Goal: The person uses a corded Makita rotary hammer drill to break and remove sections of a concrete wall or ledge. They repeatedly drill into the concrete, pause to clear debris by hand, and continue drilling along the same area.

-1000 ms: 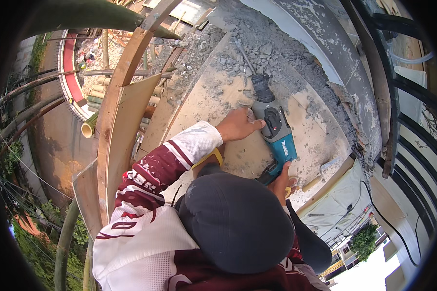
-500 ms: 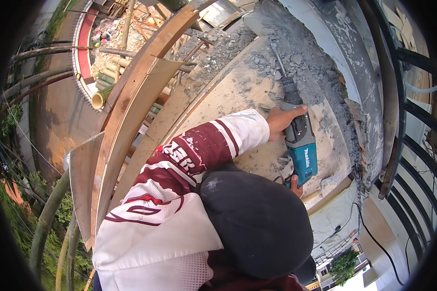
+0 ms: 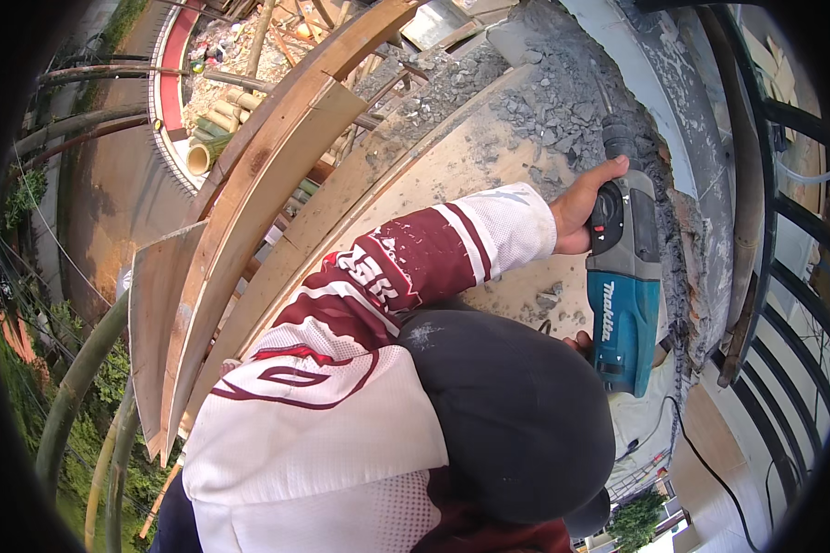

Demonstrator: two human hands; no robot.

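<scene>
The left hand (image 3: 576, 214) is closed around the grey front housing of a teal and grey rotary hammer (image 3: 623, 318), its thumb reaching up toward the black chuck (image 3: 620, 138). Of the right hand (image 3: 580, 343), only some fingers show, just beside the rear of the tool; a dark, rounded piece of clothing (image 3: 507, 415) covers the rest, so I cannot tell how tightly it grips. The tool sits on the right of the view, beside the broken edge of a grey wall (image 3: 701, 138), its chuck end pointing up and its bit running among grey rubble (image 3: 563, 124). Below and to the left lies a pale board (image 3: 475, 161) dusted with fragments. The left arm wears a white and maroon sleeve (image 3: 424, 253). Farther left, a curved-looking wooden beam (image 3: 249, 184) crosses the view, with cut bamboo (image 3: 199, 158) beyond it. Black railings (image 3: 798, 221) stand at the far right, and a black cable (image 3: 710, 467) trails below.
</scene>
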